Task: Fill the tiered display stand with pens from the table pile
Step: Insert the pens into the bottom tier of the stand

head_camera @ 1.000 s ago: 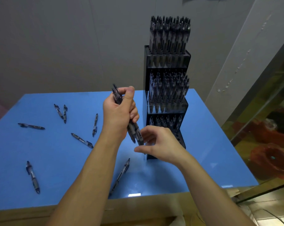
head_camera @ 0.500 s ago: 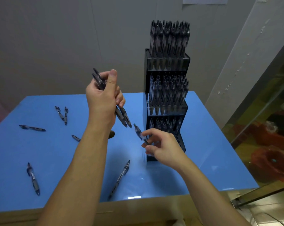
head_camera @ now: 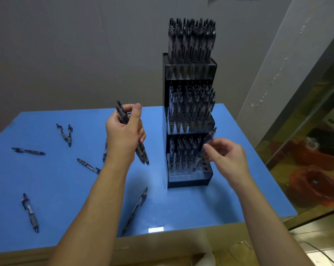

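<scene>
A black three-tier display stand point(head_camera: 189, 179) stands on the blue table point(head_camera: 181, 208), its upper two tiers packed with upright pens. The bottom tier holds several pens, with open holes at its right front. My left hand point(head_camera: 125, 135) grips a bundle of pens point(head_camera: 143, 154) above the table, left of the stand. My right hand point(head_camera: 224, 153) pinches a single pen point(head_camera: 208, 140), tilted, its tip over the right side of the bottom tier.
Several loose pens lie on the table: a pair point(head_camera: 65, 134) at back left, one point(head_camera: 28, 151) far left, one point(head_camera: 88, 166) mid-left, one point(head_camera: 30, 212) front left, one point(head_camera: 135, 210) near the front edge. A grey wall rises behind; the table's right edge drops to the floor.
My right hand carried its single pen right and up, from beside the left hand to the stand's bottom tier. My left hand lowered slightly with its bundle.
</scene>
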`<state>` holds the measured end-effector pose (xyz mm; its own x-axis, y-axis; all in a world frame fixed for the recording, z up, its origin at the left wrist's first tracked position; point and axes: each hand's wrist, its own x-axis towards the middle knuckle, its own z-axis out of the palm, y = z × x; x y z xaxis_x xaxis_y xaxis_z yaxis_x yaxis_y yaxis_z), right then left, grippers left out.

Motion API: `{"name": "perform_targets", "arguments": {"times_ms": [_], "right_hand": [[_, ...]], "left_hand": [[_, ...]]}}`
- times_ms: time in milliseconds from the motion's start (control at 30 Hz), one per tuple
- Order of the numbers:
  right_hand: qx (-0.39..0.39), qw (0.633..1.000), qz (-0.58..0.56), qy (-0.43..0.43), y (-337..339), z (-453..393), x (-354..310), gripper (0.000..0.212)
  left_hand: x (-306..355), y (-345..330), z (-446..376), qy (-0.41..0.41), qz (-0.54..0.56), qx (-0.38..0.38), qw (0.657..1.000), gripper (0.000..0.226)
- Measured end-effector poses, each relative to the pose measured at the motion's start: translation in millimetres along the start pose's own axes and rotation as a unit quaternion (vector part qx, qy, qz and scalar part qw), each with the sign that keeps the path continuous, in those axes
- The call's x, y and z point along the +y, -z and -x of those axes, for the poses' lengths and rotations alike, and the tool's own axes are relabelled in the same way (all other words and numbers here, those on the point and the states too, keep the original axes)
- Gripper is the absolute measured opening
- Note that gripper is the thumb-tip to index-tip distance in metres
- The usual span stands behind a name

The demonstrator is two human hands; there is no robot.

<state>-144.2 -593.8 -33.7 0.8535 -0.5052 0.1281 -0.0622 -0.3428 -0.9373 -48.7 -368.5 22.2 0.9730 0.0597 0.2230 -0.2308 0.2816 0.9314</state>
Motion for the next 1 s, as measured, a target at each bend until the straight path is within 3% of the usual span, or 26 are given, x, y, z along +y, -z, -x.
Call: {"name": "perform_targets", "arguments": {"times_ms": [133, 433, 533, 633, 800, 1000], "right_hand": [[0.053, 0.997, 0.049, 0.01, 9, -9, 0, 0.006], [0.018, 0.999, 0.024, 0.037, 11, -15, 0, 0.011], [0.009, 0.999, 0.011, 0.048, 10, -16, 1, 0.023], [0.021, 0.999, 0.025, 0.037, 10, -18, -2, 0.011], [0.08, 0.994, 0.075, 0.017, 2, -24, -4, 0.025], [0.083, 0.991, 0.107, -0.004, -8, -25, 4, 0.032]], "left_hand": [[-7, -1, 1, 0.008, 0.0, -0.006, 1.0, 0.016], [-13, 0, 4, 0.014, -0.017, -0.009, 1.0, 0.016], [-14, 2, 5, 0.015, -0.024, -0.009, 1.0, 0.016], [-15, 3, 5, 0.015, -0.035, -0.009, 0.999, 0.016], [-18, 3, 8, 0.018, -0.055, -0.013, 0.998, 0.015], [-22, 2, 12, 0.025, -0.063, -0.02, 0.998, 0.015]]}}
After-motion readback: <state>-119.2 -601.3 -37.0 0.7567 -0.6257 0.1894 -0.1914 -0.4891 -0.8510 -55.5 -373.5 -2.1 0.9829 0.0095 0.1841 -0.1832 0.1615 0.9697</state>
